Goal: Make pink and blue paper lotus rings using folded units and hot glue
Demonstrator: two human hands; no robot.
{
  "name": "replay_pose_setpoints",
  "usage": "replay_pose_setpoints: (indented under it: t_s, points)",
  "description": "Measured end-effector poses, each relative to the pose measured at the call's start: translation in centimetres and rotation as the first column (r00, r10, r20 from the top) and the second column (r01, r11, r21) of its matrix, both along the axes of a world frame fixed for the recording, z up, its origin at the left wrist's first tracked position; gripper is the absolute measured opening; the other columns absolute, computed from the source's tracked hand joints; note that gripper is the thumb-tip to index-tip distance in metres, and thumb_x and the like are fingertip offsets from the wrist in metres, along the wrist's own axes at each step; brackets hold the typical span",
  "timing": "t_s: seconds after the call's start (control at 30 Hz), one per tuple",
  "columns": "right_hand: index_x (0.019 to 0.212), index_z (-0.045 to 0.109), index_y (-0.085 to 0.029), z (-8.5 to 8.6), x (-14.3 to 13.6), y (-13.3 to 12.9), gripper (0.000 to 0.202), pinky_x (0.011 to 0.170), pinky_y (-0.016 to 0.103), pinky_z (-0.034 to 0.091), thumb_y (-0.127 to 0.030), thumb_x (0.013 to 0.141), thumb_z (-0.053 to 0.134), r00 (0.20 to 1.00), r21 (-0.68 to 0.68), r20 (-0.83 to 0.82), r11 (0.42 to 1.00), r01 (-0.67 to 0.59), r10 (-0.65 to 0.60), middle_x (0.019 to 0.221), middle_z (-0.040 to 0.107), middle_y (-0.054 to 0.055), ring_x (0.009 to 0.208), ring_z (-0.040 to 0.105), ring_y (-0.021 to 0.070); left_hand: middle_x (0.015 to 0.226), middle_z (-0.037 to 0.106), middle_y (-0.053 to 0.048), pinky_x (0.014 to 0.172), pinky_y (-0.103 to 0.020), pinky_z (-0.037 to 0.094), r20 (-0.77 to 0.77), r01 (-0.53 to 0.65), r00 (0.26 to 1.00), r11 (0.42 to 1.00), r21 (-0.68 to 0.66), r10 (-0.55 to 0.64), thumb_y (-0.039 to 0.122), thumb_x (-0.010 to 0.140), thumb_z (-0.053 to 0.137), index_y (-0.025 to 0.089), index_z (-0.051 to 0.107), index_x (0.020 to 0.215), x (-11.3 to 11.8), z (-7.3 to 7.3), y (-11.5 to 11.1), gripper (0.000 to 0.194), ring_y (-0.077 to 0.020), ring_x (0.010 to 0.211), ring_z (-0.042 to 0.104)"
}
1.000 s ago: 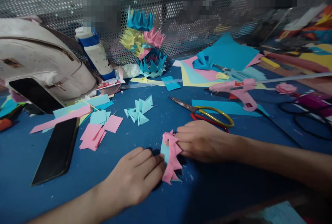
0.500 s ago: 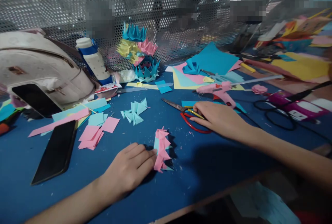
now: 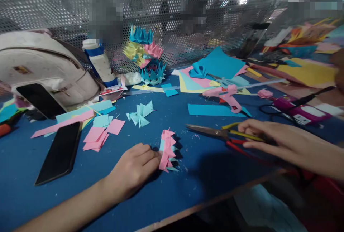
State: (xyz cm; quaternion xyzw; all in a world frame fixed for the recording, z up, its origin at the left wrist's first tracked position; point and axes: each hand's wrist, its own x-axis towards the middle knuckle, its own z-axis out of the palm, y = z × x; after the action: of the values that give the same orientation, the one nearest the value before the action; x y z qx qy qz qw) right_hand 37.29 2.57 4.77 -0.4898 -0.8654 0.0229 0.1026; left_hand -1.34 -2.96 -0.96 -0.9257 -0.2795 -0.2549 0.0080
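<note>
My right hand (image 3: 276, 140) grips a pair of scissors (image 3: 211, 130) with red and yellow handles, over the table near its front edge. The blades point left and look closed. My left hand (image 3: 135, 165) rests on the table, fingers curled at the left side of a spiky folded-paper ring (image 3: 167, 149) in pink and light blue. The fingertips are hidden behind the hand. Above it lie several folded light blue paper points (image 3: 141, 114). A pink glue gun (image 3: 229, 97) rests on a blue paper strip (image 3: 205, 110) beyond the scissors.
At left are a phone (image 3: 60, 153), pink paper squares (image 3: 95, 139), a backpack (image 3: 48, 67) with a second phone (image 3: 40, 99) against it, and a bottle (image 3: 100, 65). A layered paper flower (image 3: 153, 71) stands by the perforated metal panel (image 3: 172, 17). A purple device (image 3: 301, 112) with black cable sits right.
My right hand has lifted the scissors from beside the glue gun and brought them right and toward me. The blue strip is now uncovered. My left hand stays at the paper ring.
</note>
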Motion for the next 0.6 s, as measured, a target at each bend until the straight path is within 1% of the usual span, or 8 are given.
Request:
replay_pose_setpoints:
  t_s: [0.07,0.1,0.2,0.3,0.4,0.47,0.6]
  points:
    - [0.106,0.063,-0.026,-0.1,0.3,-0.9,0.059,0.06,0.032,0.052,-0.072,0.09,0.032,0.999,-0.054,0.011,0.997,-0.049,0.05,0.09,0.072,0.008,0.074,0.068,0.0236,0.08,0.065,-0.007,0.06,-0.032,0.036,0.002,0.001,1.0,1.0,-0.003,-0.001,0.014,0.102,0.034,0.013,0.059,0.087,0.0,0.0,0.0,0.029,-0.0182,0.067,0.047]
    - [0.109,0.063,-0.025,-0.3,0.2,-1.3,0.058,0.06,0.034,0.053,-0.07,0.091,0.031,0.997,-0.094,0.027,0.993,-0.074,0.077,0.091,0.071,0.009,0.075,0.068,0.0248,0.08,0.065,-0.007,0.06,-0.032,0.036,0.004,0.004,1.0,1.0,-0.003,-0.004,0.013,0.102,0.034,0.013,0.059,0.088,0.0,0.0,0.0,0.028,-0.0184,0.067,0.047]
    - [0.111,0.062,-0.024,-0.9,-0.5,-2.0,0.05,0.06,0.035,0.052,-0.063,0.092,0.038,0.995,-0.129,0.066,0.99,-0.061,0.069,0.085,0.069,0.008,0.072,0.066,0.0246,0.082,0.066,-0.007,0.061,-0.033,0.035,-0.005,0.003,1.0,1.0,0.006,-0.003,0.014,0.102,0.035,0.013,0.059,0.09,0.0,0.0,0.0,0.026,-0.0188,0.067,0.047]
    - [0.111,0.062,-0.022,-1.5,-1.8,-2.0,0.039,0.058,0.033,0.048,-0.053,0.094,0.045,0.992,-0.136,0.073,0.986,-0.094,0.105,0.081,0.067,0.008,0.07,0.063,0.0229,0.082,0.066,-0.007,0.06,-0.033,0.035,-0.019,0.003,1.0,1.0,0.013,-0.003,0.014,0.102,0.034,0.013,0.059,0.093,-0.1,0.0,0.0,0.026,-0.019,0.067,0.047]
    - [0.109,0.063,-0.02,-1.9,-2.9,-1.8,0.033,0.056,0.032,0.044,-0.045,0.094,0.046,0.986,-0.108,0.062,0.983,-0.147,0.155,0.074,0.064,0.007,0.065,0.06,0.0216,0.085,0.067,-0.007,0.061,-0.033,0.035,-0.033,0.004,0.999,1.0,0.03,-0.003,0.013,0.102,0.034,0.012,0.059,0.096,-0.1,-0.1,-0.1,0.026,-0.0191,0.069,0.049]
    - [0.108,0.062,-0.02,-2.2,-3.5,-1.6,0.033,0.055,0.032,0.042,-0.045,0.095,0.045,0.979,-0.087,0.054,0.978,-0.189,0.194,0.072,0.063,0.006,0.064,0.059,0.0217,0.087,0.068,-0.008,0.061,-0.034,0.036,-0.059,0.002,0.998,0.999,0.046,0.001,0.014,0.102,0.034,0.012,0.059,0.098,-0.2,-0.1,-0.1,0.025,-0.0195,0.07,0.051]
    - [0.109,0.06,-0.022,-2.7,-4.6,-1.2,0.034,0.058,0.033,0.043,-0.048,0.096,0.044,0.972,-0.075,0.042,0.971,-0.228,0.231,0.081,0.066,0.007,0.07,0.06,0.0234,0.086,0.069,-0.008,0.059,-0.034,0.036,-0.085,0.005,0.996,0.997,0.073,0.001,0.015,0.102,0.03,0.012,0.059,0.093,-0.1,0.0,0.0,0.03,-0.0196,0.069,0.052]
